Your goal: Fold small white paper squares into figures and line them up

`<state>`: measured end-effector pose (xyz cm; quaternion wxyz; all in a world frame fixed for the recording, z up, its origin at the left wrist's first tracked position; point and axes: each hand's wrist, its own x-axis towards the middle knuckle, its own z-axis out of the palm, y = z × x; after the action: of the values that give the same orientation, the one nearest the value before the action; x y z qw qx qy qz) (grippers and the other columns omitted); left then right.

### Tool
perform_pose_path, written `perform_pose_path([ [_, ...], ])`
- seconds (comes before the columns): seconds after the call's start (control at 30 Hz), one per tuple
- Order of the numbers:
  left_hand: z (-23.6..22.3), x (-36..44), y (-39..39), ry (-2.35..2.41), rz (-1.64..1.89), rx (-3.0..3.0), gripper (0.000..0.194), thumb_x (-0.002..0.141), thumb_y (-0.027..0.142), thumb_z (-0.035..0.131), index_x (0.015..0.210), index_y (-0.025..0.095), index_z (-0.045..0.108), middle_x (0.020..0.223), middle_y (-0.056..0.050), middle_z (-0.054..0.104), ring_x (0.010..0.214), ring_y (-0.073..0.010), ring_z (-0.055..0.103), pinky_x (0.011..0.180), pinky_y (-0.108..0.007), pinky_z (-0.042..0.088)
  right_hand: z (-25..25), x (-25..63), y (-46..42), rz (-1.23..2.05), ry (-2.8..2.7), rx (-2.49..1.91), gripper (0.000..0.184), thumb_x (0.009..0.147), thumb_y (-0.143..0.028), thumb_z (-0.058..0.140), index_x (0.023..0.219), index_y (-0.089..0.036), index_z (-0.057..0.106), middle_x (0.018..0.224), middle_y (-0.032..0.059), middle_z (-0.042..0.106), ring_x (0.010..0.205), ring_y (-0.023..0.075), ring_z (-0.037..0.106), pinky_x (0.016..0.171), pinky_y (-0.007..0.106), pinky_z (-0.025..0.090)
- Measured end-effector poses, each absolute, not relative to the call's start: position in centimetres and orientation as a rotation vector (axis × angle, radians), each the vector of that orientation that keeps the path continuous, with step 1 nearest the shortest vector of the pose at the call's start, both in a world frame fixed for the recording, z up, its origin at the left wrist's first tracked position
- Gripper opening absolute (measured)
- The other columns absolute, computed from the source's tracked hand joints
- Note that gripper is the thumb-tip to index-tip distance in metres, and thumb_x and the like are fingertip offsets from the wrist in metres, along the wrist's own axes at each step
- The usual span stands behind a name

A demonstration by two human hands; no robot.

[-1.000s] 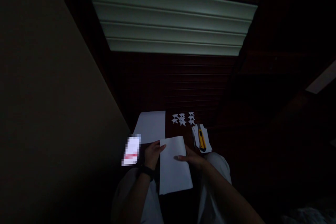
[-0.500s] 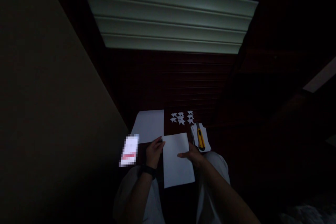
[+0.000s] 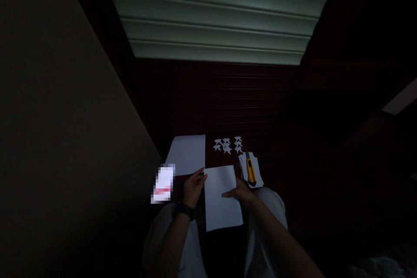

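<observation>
since a second ago, the white sheet [image 3: 223,215] has shifted rightward, leaving the left hand [image 3: 193,190] at its upper left edge instead of over its corner, which suggests its position is being adjusted; the right hand [image 3: 240,193] pinches its right side, thumb across the face, while the left fingertips are close together and i cannot tell whether they grip. held between both hands, the sheet looks blank, smooth and slightly bowed near the right grip, just beyond which a yellow cutter [image 3: 250,171] lies on stacked paper [image 3: 258,174]
</observation>
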<state>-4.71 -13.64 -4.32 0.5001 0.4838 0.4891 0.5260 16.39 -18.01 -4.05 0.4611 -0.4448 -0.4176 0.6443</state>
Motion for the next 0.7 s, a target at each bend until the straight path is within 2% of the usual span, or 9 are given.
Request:
perform_pose_path([
  [0.27, -3.97, -4.68, -13.77, 1.201, 1.311, 1.157, 0.047, 0.065, 0.041, 0.071, 0.103, 0.013, 0.065, 0.08, -0.008, 0.072, 0.072, -0.021, 0.067, 0.06, -0.029, 0.054, -3.62, 16.17, -18.23, 1.586, -1.043, -1.085, 0.08, 0.043, -0.014, 0.084, 0.117, -0.018, 0.056, 0.11, 0.0084, 0.066, 0.103, 0.03, 0.059, 0.09, 0.044, 0.044],
  [0.43, -3.99, -4.66, -13.74, 1.213, 1.323, 1.16, 0.044, 0.063, 0.039, 0.073, 0.099, 0.014, 0.066, 0.076, -0.007, 0.071, 0.067, -0.0192, 0.066, 0.057, -0.027, 0.053, -3.57, 15.97, -18.38, 1.573, -1.002, -1.088, 0.061, 0.058, -0.03, 0.079, 0.114, -0.016, 0.057, 0.11, 0.0105, 0.066, 0.098, 0.0292, 0.062, 0.086, 0.044, 0.046],
  [0.5, -4.02, -4.63, -13.75, 1.208, 1.323, 1.159, 0.045, 0.063, 0.038, 0.073, 0.1, 0.013, 0.066, 0.074, -0.007, 0.071, 0.064, -0.0181, 0.065, 0.057, -0.027, 0.052, -3.72, 15.98, -18.36, 1.549, -0.978, -1.104, 0.059, 0.061, -0.034, 0.077, 0.114, -0.016, 0.057, 0.11, 0.0106, 0.066, 0.098, 0.029, 0.062, 0.086, 0.044, 0.046],
  [0.7, -4.03, -4.59, -13.84, 1.208, 1.324, 1.158, 0.046, 0.063, 0.037, 0.073, 0.102, 0.014, 0.065, 0.074, -0.006, 0.071, 0.064, -0.0174, 0.065, 0.057, -0.026, 0.052, -4.17, 16.1, -18.2, 1.532, -0.945, -1.142, 0.058, 0.057, -0.033, 0.08, 0.108, -0.015, 0.06, 0.104, 0.0112, 0.069, 0.093, 0.0301, 0.064, 0.083, 0.044, 0.048],
])
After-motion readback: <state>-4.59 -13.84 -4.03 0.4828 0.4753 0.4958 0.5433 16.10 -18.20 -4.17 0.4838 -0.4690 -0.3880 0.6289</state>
